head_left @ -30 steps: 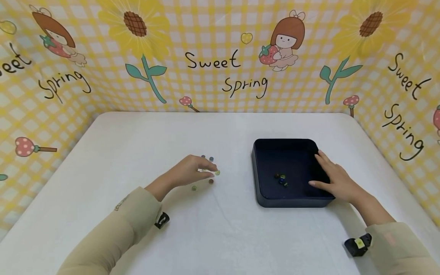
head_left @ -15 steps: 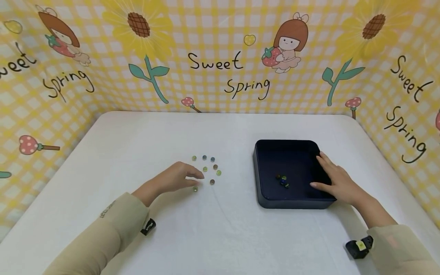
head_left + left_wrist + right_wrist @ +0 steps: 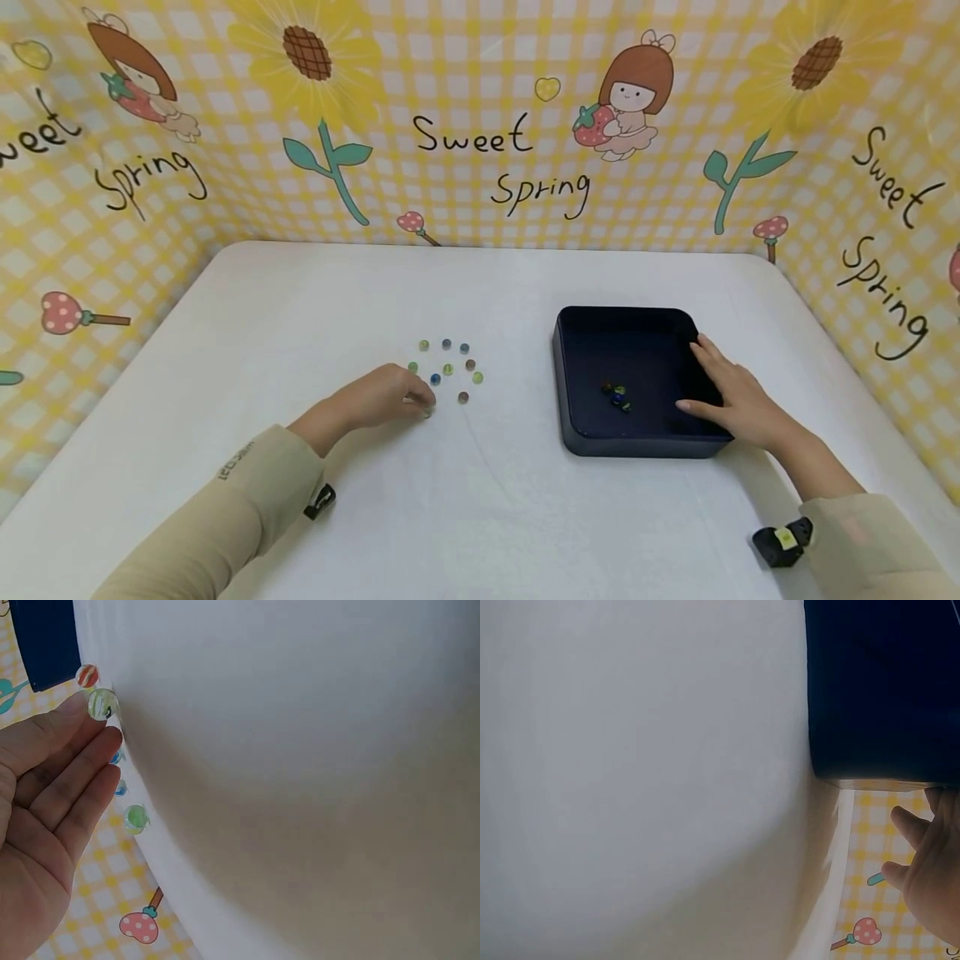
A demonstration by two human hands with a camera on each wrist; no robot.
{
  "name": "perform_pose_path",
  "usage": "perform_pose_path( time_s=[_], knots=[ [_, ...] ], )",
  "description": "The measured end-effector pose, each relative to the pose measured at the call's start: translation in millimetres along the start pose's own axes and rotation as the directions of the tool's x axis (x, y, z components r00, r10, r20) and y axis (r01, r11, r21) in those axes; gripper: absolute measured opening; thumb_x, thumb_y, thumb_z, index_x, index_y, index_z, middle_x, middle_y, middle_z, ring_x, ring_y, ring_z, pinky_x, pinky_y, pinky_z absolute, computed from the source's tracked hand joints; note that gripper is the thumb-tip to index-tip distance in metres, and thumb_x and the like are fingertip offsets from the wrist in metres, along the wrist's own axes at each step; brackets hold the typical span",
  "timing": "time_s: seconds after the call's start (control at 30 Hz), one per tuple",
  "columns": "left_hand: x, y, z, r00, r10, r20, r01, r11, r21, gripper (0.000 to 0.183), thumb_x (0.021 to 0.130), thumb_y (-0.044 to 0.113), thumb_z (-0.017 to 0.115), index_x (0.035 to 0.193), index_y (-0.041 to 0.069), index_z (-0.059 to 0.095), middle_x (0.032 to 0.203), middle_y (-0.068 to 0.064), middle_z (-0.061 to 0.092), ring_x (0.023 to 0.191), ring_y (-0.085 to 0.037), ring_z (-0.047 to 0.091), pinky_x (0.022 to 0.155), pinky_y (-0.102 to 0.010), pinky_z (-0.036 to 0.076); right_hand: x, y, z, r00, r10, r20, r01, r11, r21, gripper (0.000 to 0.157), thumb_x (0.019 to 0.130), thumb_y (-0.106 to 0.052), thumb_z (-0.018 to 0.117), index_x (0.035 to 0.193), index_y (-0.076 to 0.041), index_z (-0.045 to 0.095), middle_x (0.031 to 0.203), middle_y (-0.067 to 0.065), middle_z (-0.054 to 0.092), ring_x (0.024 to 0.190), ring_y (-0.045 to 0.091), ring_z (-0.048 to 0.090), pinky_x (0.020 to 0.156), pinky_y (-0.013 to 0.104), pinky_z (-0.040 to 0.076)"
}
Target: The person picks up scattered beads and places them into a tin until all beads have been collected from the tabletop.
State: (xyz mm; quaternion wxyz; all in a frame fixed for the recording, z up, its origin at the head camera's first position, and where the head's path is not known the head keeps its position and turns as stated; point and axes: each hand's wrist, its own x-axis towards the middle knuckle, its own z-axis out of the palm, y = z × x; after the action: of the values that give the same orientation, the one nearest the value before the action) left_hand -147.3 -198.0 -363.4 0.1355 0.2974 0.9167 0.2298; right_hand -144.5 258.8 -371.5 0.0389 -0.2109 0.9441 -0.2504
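On the white tabletop (image 3: 510, 517), head view: left hand (image 3: 378, 395) curled in a pinch beside loose glass marbles (image 3: 447, 369), right hand (image 3: 738, 402) spread against right rim of navy square tray (image 3: 637, 445) containing clustered marbles (image 3: 617, 397); left wrist view: green-streaked marble (image 3: 102, 703) at thumb and fingertips; right wrist view: fingers extended by tray wall.

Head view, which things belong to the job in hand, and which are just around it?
Seemingly part of the job:
left hand
pale green marble at its fingertips
loose marbles on the white table
dark blue tray
marble cluster inside it
right hand, on the tray's side

Just around it:
yellow checked cloth
black device at each cuff
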Motion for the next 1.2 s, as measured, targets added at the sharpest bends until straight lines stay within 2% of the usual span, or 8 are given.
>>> perform_pose_path(
  time_s=[0.2, 0.43, 0.57, 0.8, 1.1, 1.2],
  knots=[
    [1.3, -0.7, 3.6, 1.000, 0.025, -0.014, -0.024, 0.999, 0.035, 0.015, 0.072, 0.004, 0.068, 0.086, 0.008, 0.068, 0.085, 0.002, 0.064, 0.081, -0.010, 0.058, 0.070, -0.023, 0.047, -1, 0, 0.7, 1.000, 0.000, -0.003, 0.000, 1.000, 0.003, 0.082, 0.083, -0.033, 0.057, 0.137, 0.001, 0.007, 0.141, 0.020, -0.001, 0.125, 0.042, 0.005, 0.094, 0.060, 0.004],
    [3.4, 1.0, 6.7, 0.996, 0.083, -0.024, -0.079, 0.987, 0.138, 0.014, 0.071, 0.005, 0.068, 0.085, 0.008, 0.068, 0.083, 0.003, 0.063, 0.077, -0.008, 0.057, 0.069, -0.025, 0.047, -2, 1, 1.0, 1.000, -0.002, -0.011, 0.002, 1.000, 0.007, 0.081, 0.083, -0.032, 0.057, 0.136, 0.003, 0.008, 0.141, 0.021, -0.001, 0.124, 0.042, 0.005, 0.093, 0.061, 0.004],
    [3.2, 1.0, 6.8, 0.996, 0.087, -0.021, -0.083, 0.986, 0.144, 0.013, 0.071, 0.005, 0.068, 0.085, 0.008, 0.068, 0.083, 0.003, 0.063, 0.077, -0.008, 0.057, 0.070, -0.025, 0.047, -2, 1, 0.9, 1.000, 0.004, -0.004, -0.004, 1.000, 0.005, 0.081, 0.083, -0.033, 0.057, 0.137, 0.002, 0.007, 0.141, 0.021, -0.001, 0.125, 0.041, 0.005, 0.094, 0.060, 0.004],
    [3.3, -0.6, 5.3, 0.997, 0.078, -0.027, -0.075, 0.994, 0.076, 0.013, 0.075, 0.007, 0.066, 0.087, 0.007, 0.068, 0.087, 0.002, 0.064, 0.082, -0.010, 0.058, 0.072, -0.025, 0.046, -1, 2, 1.1, 1.000, 0.008, 0.000, -0.008, 1.000, 0.004, 0.082, 0.083, -0.033, 0.057, 0.137, 0.001, 0.006, 0.141, 0.021, -0.001, 0.125, 0.042, 0.005, 0.093, 0.061, 0.005],
    [10.1, 10.5, -2.6, 0.981, 0.170, -0.094, -0.179, 0.979, -0.097, 0.013, 0.077, 0.008, 0.065, 0.090, 0.008, 0.067, 0.089, 0.004, 0.063, 0.085, -0.011, 0.059, 0.074, -0.024, 0.047, 0, 2, 1.3, 1.000, 0.006, 0.001, -0.006, 1.000, 0.003, 0.082, 0.083, -0.033, 0.057, 0.137, 0.000, 0.006, 0.141, 0.020, -0.001, 0.124, 0.042, 0.005, 0.093, 0.061, 0.005],
    [14.4, 16.4, -6.5, 0.973, 0.193, -0.123, -0.206, 0.972, -0.108, 0.013, 0.078, 0.010, 0.064, 0.090, 0.009, 0.066, 0.090, 0.005, 0.063, 0.086, -0.010, 0.059, 0.075, -0.026, 0.047, 1, 2, 1.1, 1.000, 0.006, -0.001, -0.006, 1.000, -0.001, 0.082, 0.082, -0.033, 0.057, 0.137, 0.001, 0.006, 0.141, 0.020, -0.001, 0.124, 0.042, 0.005, 0.094, 0.060, 0.005]
  ],
)
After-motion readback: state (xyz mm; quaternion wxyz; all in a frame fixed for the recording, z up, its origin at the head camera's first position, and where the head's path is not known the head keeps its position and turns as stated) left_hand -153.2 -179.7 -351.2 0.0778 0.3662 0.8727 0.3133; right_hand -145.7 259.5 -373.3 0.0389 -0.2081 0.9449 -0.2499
